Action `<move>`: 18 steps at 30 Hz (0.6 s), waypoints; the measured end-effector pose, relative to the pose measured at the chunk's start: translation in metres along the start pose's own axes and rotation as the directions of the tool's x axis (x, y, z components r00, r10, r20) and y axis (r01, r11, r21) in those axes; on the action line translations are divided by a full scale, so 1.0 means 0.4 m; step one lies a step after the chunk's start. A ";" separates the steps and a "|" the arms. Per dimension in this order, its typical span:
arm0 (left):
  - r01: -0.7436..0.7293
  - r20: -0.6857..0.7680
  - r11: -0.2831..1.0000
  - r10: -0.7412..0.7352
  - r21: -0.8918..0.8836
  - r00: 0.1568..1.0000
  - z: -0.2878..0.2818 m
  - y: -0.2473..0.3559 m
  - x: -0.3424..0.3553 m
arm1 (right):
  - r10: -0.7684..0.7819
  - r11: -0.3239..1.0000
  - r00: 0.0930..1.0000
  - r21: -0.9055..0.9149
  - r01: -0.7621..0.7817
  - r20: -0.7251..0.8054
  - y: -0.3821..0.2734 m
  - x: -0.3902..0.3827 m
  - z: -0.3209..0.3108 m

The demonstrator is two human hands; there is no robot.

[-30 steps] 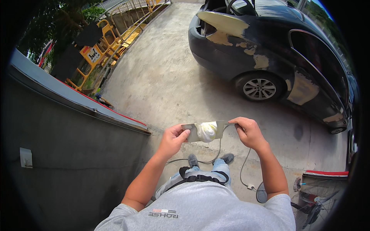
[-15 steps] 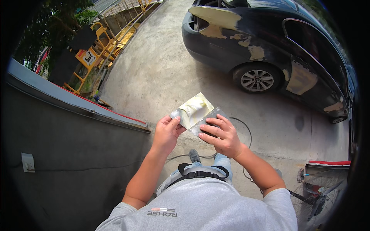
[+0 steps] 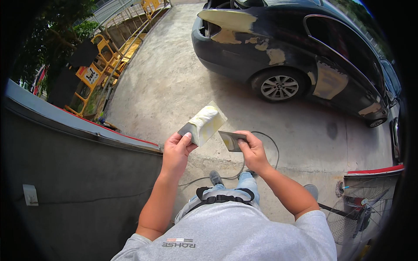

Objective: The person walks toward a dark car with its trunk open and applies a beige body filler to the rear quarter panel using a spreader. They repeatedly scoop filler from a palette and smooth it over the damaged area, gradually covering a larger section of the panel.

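My left hand (image 3: 176, 152) grips a flat grey spreader plate (image 3: 188, 129) carrying a thick mound of white putty (image 3: 203, 116) streaked with pale yellow, tilted up and away from me. My right hand (image 3: 252, 152) holds a second thin metal spreader (image 3: 231, 140) between thumb and fingers, with some yellowish residue on its face. This second blade is just to the right of and below the loaded plate, with a small gap between them.
A dark car (image 3: 291, 56) with tan filler patches stands ahead right on concrete. Yellow barriers (image 3: 93, 69) and railings line the left. A dark wall (image 3: 78, 174) is at lower left. A cable (image 3: 270, 137) crosses the ground near my feet; a wire-cage fan (image 3: 361, 204) stands lower right.
The right spreader has drawn back from the putty plate and turned, my thumb now on top. The plate in my left hand is tilted more steeply, and the view has shifted slightly.
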State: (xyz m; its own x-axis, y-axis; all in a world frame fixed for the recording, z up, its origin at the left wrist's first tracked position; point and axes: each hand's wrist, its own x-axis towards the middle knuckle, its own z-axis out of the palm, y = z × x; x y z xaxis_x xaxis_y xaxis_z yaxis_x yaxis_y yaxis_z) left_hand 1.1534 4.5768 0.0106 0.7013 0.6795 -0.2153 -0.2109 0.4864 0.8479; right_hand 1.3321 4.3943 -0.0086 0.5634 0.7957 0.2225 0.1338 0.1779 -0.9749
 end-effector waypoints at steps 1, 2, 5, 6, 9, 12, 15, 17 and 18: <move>0.019 0.001 0.998 -0.019 0.064 1.000 -0.005 0.004 -0.005 | 0.361 0.886 0.931 0.329 -0.327 -0.047 -0.002 0.012 -0.012; 0.019 0.024 0.993 -0.022 0.113 0.999 -0.009 0.006 -0.007 | 0.350 0.857 0.934 0.429 -0.285 -0.077 -0.003 0.016 -0.028; -0.003 0.087 0.972 -0.017 0.234 0.996 -0.011 0.012 -0.013 | 0.377 0.807 0.923 0.516 -0.287 -0.077 -0.015 0.062 -0.060; -0.025 0.119 0.968 -0.005 0.249 0.993 -0.008 0.013 -0.016 | 0.368 0.826 0.927 0.484 -0.290 -0.071 -0.019 0.071 -0.068; -0.057 0.165 0.953 0.008 0.298 0.986 0.001 0.014 -0.029 | 0.316 0.877 0.946 0.402 -0.264 -0.067 -0.027 0.099 -0.069; -0.139 0.246 0.909 0.042 0.392 0.968 0.009 0.020 -0.038 | 0.290 0.897 0.956 0.362 -0.253 -0.051 -0.027 0.080 -0.054; -0.194 0.309 0.879 0.057 0.436 0.949 0.016 0.018 -0.043 | 0.299 0.898 0.952 0.358 -0.256 -0.070 -0.015 0.043 -0.024; -0.135 0.301 0.880 -0.009 0.455 0.954 0.026 0.001 -0.042 | 0.270 0.890 0.961 0.398 -0.223 -0.065 -0.005 0.018 0.001; -0.129 0.312 0.883 -0.021 0.452 0.950 0.032 -0.011 -0.041 | 0.294 0.870 0.953 0.433 -0.237 -0.069 0.001 0.011 0.015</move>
State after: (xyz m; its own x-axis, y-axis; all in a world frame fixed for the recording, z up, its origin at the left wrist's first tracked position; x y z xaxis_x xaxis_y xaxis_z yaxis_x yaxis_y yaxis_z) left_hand 1.1516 4.5563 0.0165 0.8830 0.4640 -0.0708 0.0308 0.0932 0.9952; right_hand 1.3298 4.4013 -0.0079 0.6326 0.7710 -0.0740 -0.3698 0.2167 -0.9035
